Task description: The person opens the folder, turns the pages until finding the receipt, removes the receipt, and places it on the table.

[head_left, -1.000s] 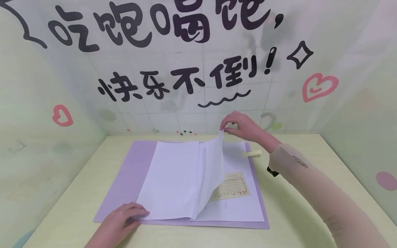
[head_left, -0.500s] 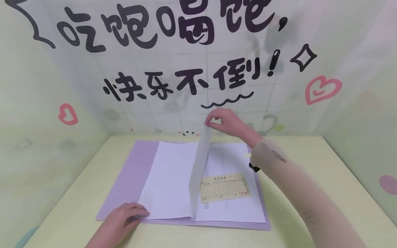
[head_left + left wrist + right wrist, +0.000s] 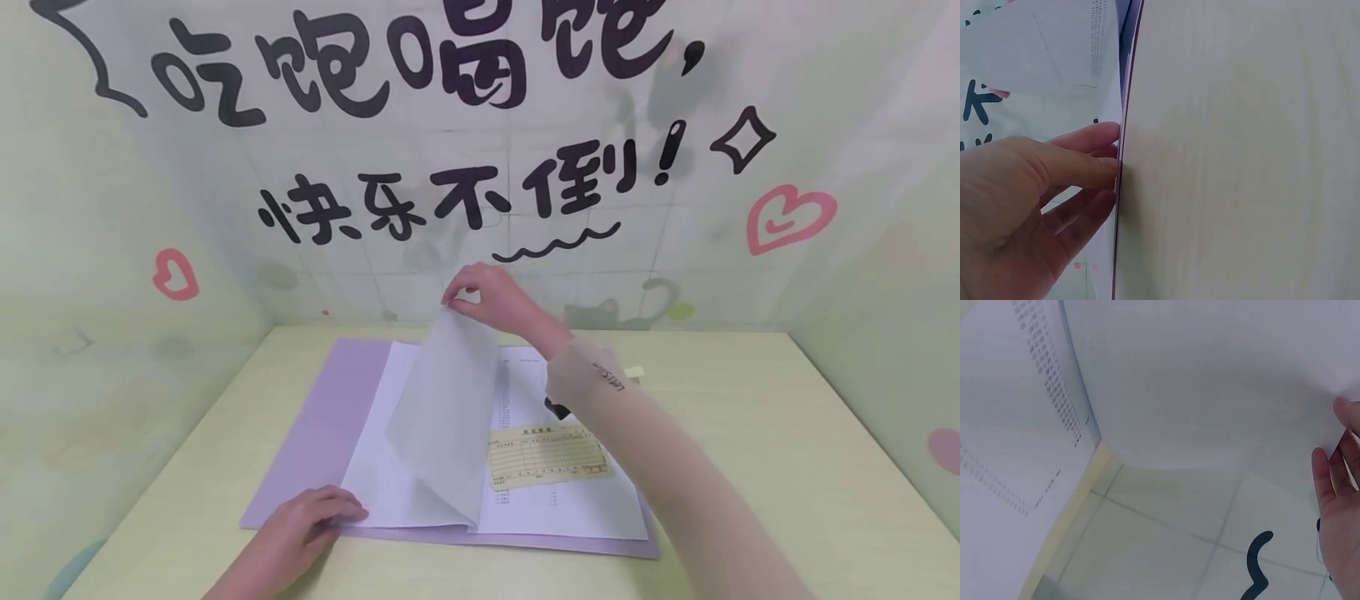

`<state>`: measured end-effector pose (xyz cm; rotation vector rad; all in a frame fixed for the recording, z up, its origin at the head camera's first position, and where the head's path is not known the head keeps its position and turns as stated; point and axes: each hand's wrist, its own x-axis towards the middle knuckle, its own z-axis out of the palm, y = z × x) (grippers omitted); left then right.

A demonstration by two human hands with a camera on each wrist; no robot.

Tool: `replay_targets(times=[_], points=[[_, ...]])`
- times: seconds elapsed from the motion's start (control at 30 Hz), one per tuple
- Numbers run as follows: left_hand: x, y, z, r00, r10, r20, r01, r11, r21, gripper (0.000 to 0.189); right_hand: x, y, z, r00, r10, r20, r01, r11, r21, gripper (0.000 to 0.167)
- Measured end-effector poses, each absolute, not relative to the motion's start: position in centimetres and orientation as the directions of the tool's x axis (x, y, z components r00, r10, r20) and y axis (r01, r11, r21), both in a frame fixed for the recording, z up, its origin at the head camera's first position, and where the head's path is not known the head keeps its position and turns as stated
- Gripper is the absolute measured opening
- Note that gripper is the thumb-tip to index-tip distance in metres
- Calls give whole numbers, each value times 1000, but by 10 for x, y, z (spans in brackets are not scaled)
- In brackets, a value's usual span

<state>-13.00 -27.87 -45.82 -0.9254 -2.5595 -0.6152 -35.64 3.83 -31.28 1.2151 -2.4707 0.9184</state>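
Note:
A lilac folder (image 3: 321,433) lies spread on the table with white printed sheets inside. Pinched at its top corner by my right hand (image 3: 495,302), one white page (image 3: 450,392) stands raised, leaning to the left over the left-hand sheet (image 3: 367,467). In the right wrist view, the fingertips (image 3: 1340,406) grip the page's edge. A yellowish receipt slip (image 3: 547,457) lies on the right-hand printed sheet (image 3: 562,521). My left hand (image 3: 303,521) rests at the folder's lower left edge; in the left wrist view its fingers (image 3: 1088,178) touch that edge.
The pale wooden table (image 3: 757,433) extends on both sides of the folder. Behind it stands a wall (image 3: 360,283) with black lettering and pink hearts. A pale yellow tab (image 3: 634,372) sticks out at the folder's right side, partly behind the sleeve.
My right hand has moved left with the page's corner, swinging the page from the right side past upright. More of the receipt slip shows. The left hand keeps its place on the folder.

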Motion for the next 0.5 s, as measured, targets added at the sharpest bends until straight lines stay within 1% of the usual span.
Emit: replay_targets(times=[0.27, 0.37, 0.5], points=[[-135, -278, -457, -749, 515, 417, 650, 695, 308, 43, -361, 8, -325, -640, -645, 418, -762, 463, -452, 12], [-136, -279, -458, -759, 501, 415, 638, 700, 321, 43, -363, -4, -332, -651, -637, 412, -752, 467, -466, 13], [-136, -281, -460, -763, 484, 428, 628, 714, 311, 45, -364, -21, -344, -678, -620, 396, -725, 472, -502, 15]])
